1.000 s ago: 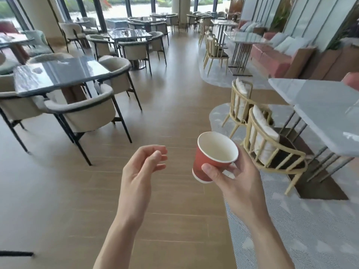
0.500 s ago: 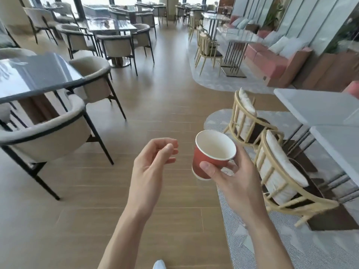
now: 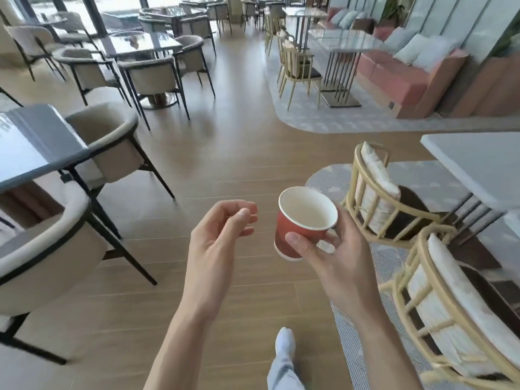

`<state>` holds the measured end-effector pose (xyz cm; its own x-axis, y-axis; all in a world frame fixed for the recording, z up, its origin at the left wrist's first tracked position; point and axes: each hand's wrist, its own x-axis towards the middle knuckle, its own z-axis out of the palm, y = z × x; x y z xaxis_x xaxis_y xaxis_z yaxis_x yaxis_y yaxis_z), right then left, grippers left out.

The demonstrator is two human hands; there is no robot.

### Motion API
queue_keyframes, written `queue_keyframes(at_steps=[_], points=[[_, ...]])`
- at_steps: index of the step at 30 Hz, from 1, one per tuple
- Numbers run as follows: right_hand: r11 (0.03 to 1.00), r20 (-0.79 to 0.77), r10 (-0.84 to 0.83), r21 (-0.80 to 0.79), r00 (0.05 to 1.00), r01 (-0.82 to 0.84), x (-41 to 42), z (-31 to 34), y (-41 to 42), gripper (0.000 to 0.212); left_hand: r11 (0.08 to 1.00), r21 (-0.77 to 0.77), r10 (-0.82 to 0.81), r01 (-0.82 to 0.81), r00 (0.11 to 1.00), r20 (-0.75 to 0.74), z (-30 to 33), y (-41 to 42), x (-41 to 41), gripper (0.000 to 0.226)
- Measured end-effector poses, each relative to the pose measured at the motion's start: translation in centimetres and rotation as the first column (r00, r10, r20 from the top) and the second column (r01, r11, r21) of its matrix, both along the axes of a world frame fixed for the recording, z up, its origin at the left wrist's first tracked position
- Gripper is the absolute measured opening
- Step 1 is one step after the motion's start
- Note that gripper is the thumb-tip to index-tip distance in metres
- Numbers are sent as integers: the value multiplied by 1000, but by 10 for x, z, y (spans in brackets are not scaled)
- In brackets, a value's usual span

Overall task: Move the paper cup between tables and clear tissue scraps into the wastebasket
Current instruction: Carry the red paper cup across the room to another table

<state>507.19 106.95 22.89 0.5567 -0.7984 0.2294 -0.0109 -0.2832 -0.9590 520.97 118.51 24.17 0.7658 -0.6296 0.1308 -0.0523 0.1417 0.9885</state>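
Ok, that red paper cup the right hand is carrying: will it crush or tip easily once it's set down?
The paper cup looks empty inside, so it is probably very light and easy to knock over. Its thin paper wall would likely dent under a hard squeeze; the right hand grips it with thumb and fingers only. The base looks narrower than the rim, so a sideways nudge could tip it.

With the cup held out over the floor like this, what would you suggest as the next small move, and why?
Probably keep walking and carry the paper cup level toward the white table on the right. The right hand grips the cup upright over bare floor between the tables, so there is nowhere to set it down yet. The left hand is free and holds nothing.
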Motion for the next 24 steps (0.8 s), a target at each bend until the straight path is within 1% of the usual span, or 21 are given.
queue_keyframes(at_steps=[3, 8, 12, 16, 20, 24], points=[[1000, 14, 28, -12, 1000, -27, 51, -2, -71, 56, 1000, 14, 22, -22, 1000, 16, 1, -68, 46, 26], [999, 28, 51, -22, 998, -50, 126, 24, -194, 58, 1000, -8, 24, -24, 999, 35, 24, -182, 115, 25], [998, 29, 63, -16, 998, -63, 178, 32, -269, 65, 999, -14, 41, -40, 999, 17, 30, -252, 164, 24], [995, -15, 92, -26, 996, -92, 235, 19, -328, 68, 996, -17, 83, -83, 997, -13, 20, -313, 222, 25], [996, -53, 90, -15, 994, -91, 305, -2, -390, 69, 997, 4, 79, -79, 996, -43, -2, -378, 291, 26], [996, -82, 75, -37, 994, -78, 391, -12, -462, 61, 997, 0, 72, -73, 996, -53, -14, -456, 378, 27]])
